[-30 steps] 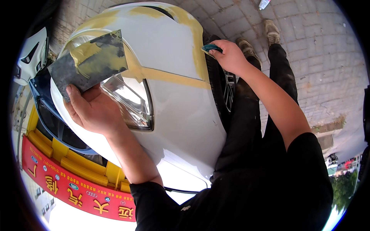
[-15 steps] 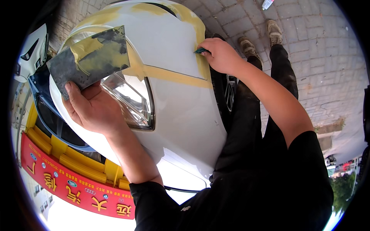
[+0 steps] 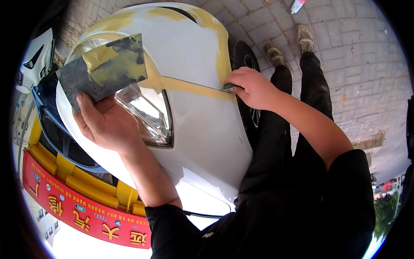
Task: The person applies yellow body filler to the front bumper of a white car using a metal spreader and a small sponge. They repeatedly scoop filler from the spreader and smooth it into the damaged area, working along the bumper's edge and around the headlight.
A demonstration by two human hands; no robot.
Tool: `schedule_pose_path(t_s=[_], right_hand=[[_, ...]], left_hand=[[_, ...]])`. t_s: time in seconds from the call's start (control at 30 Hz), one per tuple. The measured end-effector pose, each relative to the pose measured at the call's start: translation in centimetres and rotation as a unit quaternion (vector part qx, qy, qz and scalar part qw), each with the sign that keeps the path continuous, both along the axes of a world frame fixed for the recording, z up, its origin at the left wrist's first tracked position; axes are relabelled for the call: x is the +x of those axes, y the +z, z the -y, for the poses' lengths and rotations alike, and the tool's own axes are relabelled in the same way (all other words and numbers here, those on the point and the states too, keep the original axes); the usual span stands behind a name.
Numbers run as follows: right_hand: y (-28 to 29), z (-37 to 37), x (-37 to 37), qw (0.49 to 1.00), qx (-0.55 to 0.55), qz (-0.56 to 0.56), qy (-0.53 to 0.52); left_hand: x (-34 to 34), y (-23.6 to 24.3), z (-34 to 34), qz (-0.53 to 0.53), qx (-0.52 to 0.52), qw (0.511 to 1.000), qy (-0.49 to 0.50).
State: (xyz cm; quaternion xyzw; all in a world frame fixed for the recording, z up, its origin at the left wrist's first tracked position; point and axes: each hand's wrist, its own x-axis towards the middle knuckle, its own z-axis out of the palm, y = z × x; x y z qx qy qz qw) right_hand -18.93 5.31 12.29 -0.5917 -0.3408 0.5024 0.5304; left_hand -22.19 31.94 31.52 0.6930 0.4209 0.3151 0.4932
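Note:
In my left hand (image 3: 105, 116) is a dark flat mixing board (image 3: 101, 67), thumb on its near face and fingers behind. Yellowish body filler (image 3: 98, 58) is smeared over it. My right hand (image 3: 254, 88) pinches a small dark green spreader (image 3: 228, 86), its edge at the car's yellow-coated panel edge beside the wheel arch. The white car (image 3: 194, 52) carries yellow filler bands along its bumper edge, wheel arch and the seam (image 3: 198, 88) running from the headlight (image 3: 148, 112). Most of the spreader is hidden by my fingers.
A front wheel (image 3: 248, 60) sits right beside my right hand. My shoes (image 3: 305, 39) stand on grey paving (image 3: 353, 56), where a white and red tube (image 3: 297, 6) lies. At left are a blue car (image 3: 64, 134) and a red sign (image 3: 86, 211).
My right hand with the spreader has moved down along the wheel-arch edge, toward the yellow seam band. The left hand and the board have shifted only slightly.

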Motion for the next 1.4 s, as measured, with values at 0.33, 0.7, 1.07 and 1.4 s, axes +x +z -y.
schedule_pose_path(t_s=[0.33,0.7,1.07,1.4], right_hand=[[-11.7,-6.3,3.6,0.977,-0.185,0.047,-0.096],[-16.0,-8.4,1.2,0.975,-0.213,0.037,-0.050],[-7.6,-4.8,0.0,0.985,-0.159,0.012,-0.062],[-2.7,-1.4,1.0,0.998,-0.050,-0.025,0.002]], left_hand=[[0.0,0.1,0.0,0.006,-0.009,1.000,0.000],[-0.2,0.1,0.0,-0.028,0.019,0.999,0.020],[-0.9,0.5,-0.5,0.011,-0.042,0.998,-0.041],[-0.6,0.1,-0.3,-0.006,-0.013,1.000,-0.004]])
